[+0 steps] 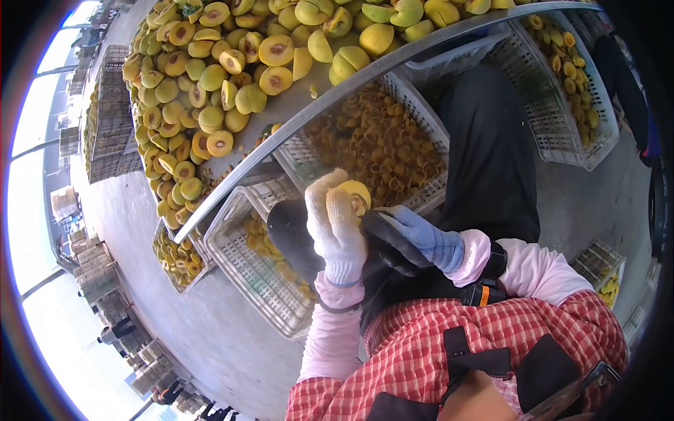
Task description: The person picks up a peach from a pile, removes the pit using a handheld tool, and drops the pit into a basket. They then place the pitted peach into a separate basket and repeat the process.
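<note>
My left hand (335,228), in a white knitted glove, is closed around a yellow peach half (359,191) with its cut face turned to the right. Beside it my right hand (414,237), in a blue glove with a dark coated palm, has its fingers curled near the cut face. Whatever those fingers hold is hidden from me. Below the hands and between the knees stands a white crate (430,116) of brown pits and scraps (382,137). Many halved peaches (277,50) are heaped on the metal-edged table (309,112) in front.
A white crate (246,281) with some peach pieces stands by the left knee; another crate (175,256) of halves is beyond it. At the right is a crate (544,123) of peach halves. Stacked crates (112,112) and people stand far left.
</note>
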Action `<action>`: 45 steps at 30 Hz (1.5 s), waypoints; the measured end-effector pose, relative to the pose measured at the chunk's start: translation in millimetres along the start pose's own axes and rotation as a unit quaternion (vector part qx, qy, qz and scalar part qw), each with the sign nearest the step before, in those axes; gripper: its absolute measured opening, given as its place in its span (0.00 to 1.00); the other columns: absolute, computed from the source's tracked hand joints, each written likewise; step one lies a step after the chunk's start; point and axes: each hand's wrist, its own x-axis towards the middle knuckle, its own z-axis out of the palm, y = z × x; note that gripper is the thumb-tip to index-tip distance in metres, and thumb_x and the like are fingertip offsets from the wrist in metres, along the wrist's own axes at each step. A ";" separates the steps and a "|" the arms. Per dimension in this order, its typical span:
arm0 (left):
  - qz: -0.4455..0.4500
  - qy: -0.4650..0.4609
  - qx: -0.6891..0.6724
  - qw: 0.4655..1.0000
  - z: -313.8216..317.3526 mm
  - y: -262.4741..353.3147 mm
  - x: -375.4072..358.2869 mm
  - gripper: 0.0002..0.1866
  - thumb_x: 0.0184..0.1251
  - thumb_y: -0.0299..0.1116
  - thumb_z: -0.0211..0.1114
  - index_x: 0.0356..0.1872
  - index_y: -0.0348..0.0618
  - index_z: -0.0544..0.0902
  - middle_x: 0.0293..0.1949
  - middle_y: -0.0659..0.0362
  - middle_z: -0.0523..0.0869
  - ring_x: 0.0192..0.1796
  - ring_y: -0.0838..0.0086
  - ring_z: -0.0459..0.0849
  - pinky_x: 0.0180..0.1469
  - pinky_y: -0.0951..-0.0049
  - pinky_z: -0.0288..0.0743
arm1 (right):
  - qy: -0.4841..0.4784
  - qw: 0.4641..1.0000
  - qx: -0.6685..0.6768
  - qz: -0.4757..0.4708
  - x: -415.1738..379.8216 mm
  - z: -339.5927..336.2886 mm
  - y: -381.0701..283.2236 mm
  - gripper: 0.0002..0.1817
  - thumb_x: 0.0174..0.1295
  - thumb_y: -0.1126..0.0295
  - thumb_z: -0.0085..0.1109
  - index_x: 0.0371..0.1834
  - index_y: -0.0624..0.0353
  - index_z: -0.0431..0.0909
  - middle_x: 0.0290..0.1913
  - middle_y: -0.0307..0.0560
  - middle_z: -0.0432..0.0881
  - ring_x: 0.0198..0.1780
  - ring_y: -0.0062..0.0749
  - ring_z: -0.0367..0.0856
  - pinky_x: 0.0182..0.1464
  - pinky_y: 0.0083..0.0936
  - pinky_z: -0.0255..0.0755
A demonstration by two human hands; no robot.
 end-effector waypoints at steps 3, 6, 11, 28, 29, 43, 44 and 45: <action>-0.020 -0.009 -0.032 0.999 3.5 2.4 -0.8 0.17 0.77 0.37 0.50 0.53 0.33 0.77 0.42 0.57 0.81 0.42 0.81 0.76 0.46 0.78 0.71 | 0.010 1.000 0.010 -0.027 -1.6 -0.6 0.1 0.21 0.72 0.49 0.52 0.38 0.59 0.76 0.19 0.37 0.74 0.16 0.19 0.73 0.16 0.17 0.64; -0.065 -0.007 -0.165 0.984 8.3 -2.3 -7.0 0.18 0.77 0.36 0.53 0.58 0.34 0.74 0.46 0.57 0.81 0.42 0.82 0.76 0.45 0.79 0.72 | 0.081 0.982 -0.024 -0.166 9.5 -3.7 9.3 0.15 0.69 0.58 0.59 0.42 0.61 0.76 0.27 0.40 0.78 0.27 0.19 0.76 0.28 0.17 0.70; -0.089 -0.014 -0.042 0.995 -0.2 19.3 -11.9 0.17 0.74 0.35 0.55 0.57 0.38 0.76 0.44 0.59 0.83 0.42 0.84 0.78 0.42 0.86 0.70 | 0.160 0.910 -0.167 -0.344 16.6 -19.1 -6.5 0.14 0.62 0.70 0.67 0.47 0.61 0.74 0.36 0.41 0.79 0.38 0.19 0.75 0.42 0.21 0.72; -0.130 0.020 -0.253 0.958 15.8 0.4 -20.9 0.21 0.77 0.46 0.53 0.51 0.36 0.80 0.44 0.56 0.83 0.44 0.75 0.80 0.50 0.75 0.73 | 0.135 0.865 -0.359 -0.322 -14.7 -7.6 4.4 0.19 0.67 0.61 0.59 0.53 0.63 0.74 0.37 0.62 0.82 0.38 0.57 0.82 0.38 0.42 0.74; -0.119 0.026 -0.235 0.964 16.7 -1.7 -21.4 0.20 0.77 0.46 0.53 0.50 0.36 0.80 0.44 0.56 0.83 0.44 0.75 0.80 0.50 0.75 0.73 | 0.138 0.856 -0.372 -0.331 -16.4 -6.7 5.0 0.19 0.67 0.62 0.59 0.53 0.64 0.74 0.37 0.63 0.82 0.39 0.58 0.82 0.38 0.42 0.74; -0.068 -0.055 -0.093 0.992 12.1 -3.3 -23.3 0.22 0.78 0.47 0.52 0.47 0.35 0.81 0.40 0.59 0.83 0.39 0.78 0.79 0.45 0.79 0.73 | 0.012 1.000 0.013 0.026 -30.6 -7.3 8.3 0.18 0.74 0.54 0.50 0.40 0.59 0.76 0.18 0.36 0.74 0.18 0.18 0.72 0.21 0.19 0.65; -0.050 -0.051 -0.095 0.993 14.9 -3.3 -23.8 0.21 0.78 0.47 0.51 0.47 0.36 0.81 0.40 0.59 0.82 0.39 0.78 0.78 0.45 0.78 0.73 | 0.014 1.000 0.007 -0.010 -29.9 -7.5 9.4 0.17 0.74 0.55 0.50 0.41 0.60 0.75 0.19 0.36 0.75 0.19 0.18 0.73 0.22 0.19 0.66; -0.042 -0.029 -0.088 0.995 18.8 -1.4 -25.6 0.21 0.78 0.46 0.51 0.48 0.36 0.80 0.40 0.58 0.82 0.39 0.78 0.78 0.45 0.78 0.73 | 0.016 0.999 0.000 -0.044 -29.4 -6.9 11.0 0.17 0.74 0.56 0.50 0.42 0.60 0.75 0.21 0.37 0.75 0.21 0.19 0.74 0.24 0.20 0.66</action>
